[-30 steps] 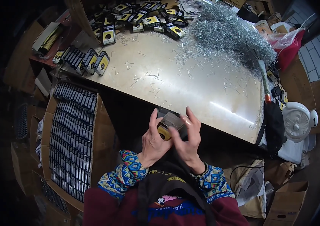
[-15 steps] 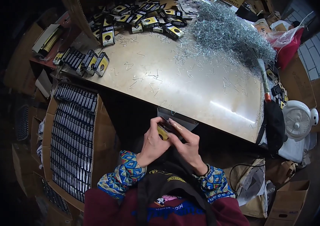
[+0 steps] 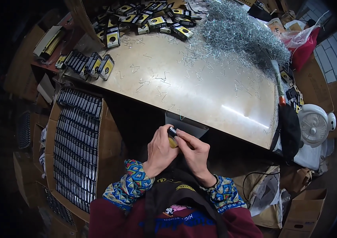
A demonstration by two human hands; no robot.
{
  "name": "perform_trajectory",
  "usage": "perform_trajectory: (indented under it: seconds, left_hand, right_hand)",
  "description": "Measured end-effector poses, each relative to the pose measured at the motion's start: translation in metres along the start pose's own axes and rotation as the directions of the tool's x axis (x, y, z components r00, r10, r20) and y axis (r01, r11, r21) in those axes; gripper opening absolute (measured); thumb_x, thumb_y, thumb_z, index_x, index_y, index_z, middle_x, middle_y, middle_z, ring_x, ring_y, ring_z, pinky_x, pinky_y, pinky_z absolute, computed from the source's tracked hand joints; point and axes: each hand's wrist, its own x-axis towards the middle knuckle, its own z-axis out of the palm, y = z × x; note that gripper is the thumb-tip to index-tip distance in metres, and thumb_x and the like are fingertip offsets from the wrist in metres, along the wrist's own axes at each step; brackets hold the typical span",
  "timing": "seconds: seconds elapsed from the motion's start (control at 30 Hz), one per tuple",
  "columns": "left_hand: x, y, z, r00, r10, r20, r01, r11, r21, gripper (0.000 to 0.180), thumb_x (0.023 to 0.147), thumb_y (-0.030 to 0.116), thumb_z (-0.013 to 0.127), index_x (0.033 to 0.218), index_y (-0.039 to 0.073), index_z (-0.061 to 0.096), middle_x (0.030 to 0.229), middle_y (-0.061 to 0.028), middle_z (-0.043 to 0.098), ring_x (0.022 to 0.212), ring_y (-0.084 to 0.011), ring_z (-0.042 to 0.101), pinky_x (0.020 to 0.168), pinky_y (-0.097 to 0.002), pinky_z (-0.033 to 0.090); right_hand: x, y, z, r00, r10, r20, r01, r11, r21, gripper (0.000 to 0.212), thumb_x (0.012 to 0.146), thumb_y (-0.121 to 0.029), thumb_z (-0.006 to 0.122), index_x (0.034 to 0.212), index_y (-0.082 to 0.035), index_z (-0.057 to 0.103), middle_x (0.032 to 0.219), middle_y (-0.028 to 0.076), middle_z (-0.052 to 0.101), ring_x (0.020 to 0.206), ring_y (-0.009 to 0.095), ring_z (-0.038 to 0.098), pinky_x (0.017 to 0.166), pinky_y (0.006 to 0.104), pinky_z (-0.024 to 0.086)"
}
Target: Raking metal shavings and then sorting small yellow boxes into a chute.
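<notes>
In front of my body, off the table's near edge, both hands hold a small black-and-yellow cardboard box (image 3: 172,141). My left hand (image 3: 159,148) is closed round its left side, with fingertips by the upper end. On the other side, the fingers of my right hand (image 3: 195,154) press against the box near that end, where a narrow pale strip shows. Much of the box is hidden by my fingers.
Bent wire hooks lie scattered over the table (image 3: 200,91), with a big wire heap (image 3: 242,35) at the back right. Similar boxes (image 3: 158,22) pile up at the far side; others stand in a row (image 3: 106,67). A packed carton (image 3: 101,146) is at left, a white fan (image 3: 313,125) at right.
My right fingers have drawn in and down toward the box's upper end, the index finger no longer stretched over it. That end, with its pale strip, now shows between my hands.
</notes>
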Motion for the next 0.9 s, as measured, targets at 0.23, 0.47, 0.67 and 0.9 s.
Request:
perform_trajectory:
  seconds: [0.23, 0.47, 0.67, 0.9]
  left_hand:
    - [-0.001, -0.003, 0.002, 0.997, 0.081, -0.001, -0.081, 0.997, 0.016, 0.052, 0.073, 0.005, 0.069, 0.116, -0.001, 0.041, 0.1, -0.0202, 0.053, 0.096, -0.0403, 0.056, 0.072, -0.0457, 0.048]
    - [0.002, -0.005, 0.006, 1.0, -0.016, 0.017, 0.017, 0.998, -0.068, 0.042, 0.076, 0.003, 0.065, 0.11, 0.001, 0.042, 0.091, -0.0222, 0.055, 0.081, -0.0444, 0.058, 0.065, -0.0484, 0.047]
    - [0.011, 0.012, 0.009, 0.987, 0.151, 0.062, -0.147, 0.987, -0.059, 0.064, 0.077, 0.015, 0.074, 0.128, 0.0, 0.038, 0.108, -0.0209, 0.055, 0.101, -0.0378, 0.056, 0.081, -0.0414, 0.049]
    - [0.081, 0.021, 0.027, 0.934, 0.334, -0.13, -0.348, 0.931, -0.11, 0.05, 0.089, 0.02, 0.061, 0.131, -0.004, 0.045, 0.119, -0.0222, 0.054, 0.111, -0.0375, 0.05, 0.096, -0.0431, 0.039]
  right_hand:
    - [-0.001, 0.007, -0.001, 0.992, 0.124, -0.01, -0.122, 0.985, 0.122, 0.022, 0.086, -0.001, 0.069, 0.107, 0.006, 0.069, 0.101, 0.011, 0.072, 0.09, 0.008, 0.063, 0.076, 0.0224, 0.053]
    - [0.003, 0.015, 0.004, 0.769, -0.631, 0.1, 0.609, 0.677, -0.413, 0.02, 0.078, 0.007, 0.067, 0.098, 0.008, 0.063, 0.098, 0.022, 0.068, 0.084, 0.035, 0.068, 0.069, 0.0327, 0.056]
    - [0.023, 0.012, -0.04, 0.837, -0.521, 0.168, 0.545, 0.763, -0.348, 0.014, 0.083, 0.009, 0.063, 0.096, 0.006, 0.063, 0.098, 0.021, 0.068, 0.081, 0.028, 0.067, 0.072, 0.0332, 0.054]
    - [0.082, 0.009, -0.068, 0.836, -0.547, -0.05, 0.472, 0.762, -0.444, 0.028, 0.087, 0.008, 0.061, 0.114, 0.004, 0.061, 0.122, 0.018, 0.062, 0.104, 0.024, 0.064, 0.085, 0.0328, 0.053]
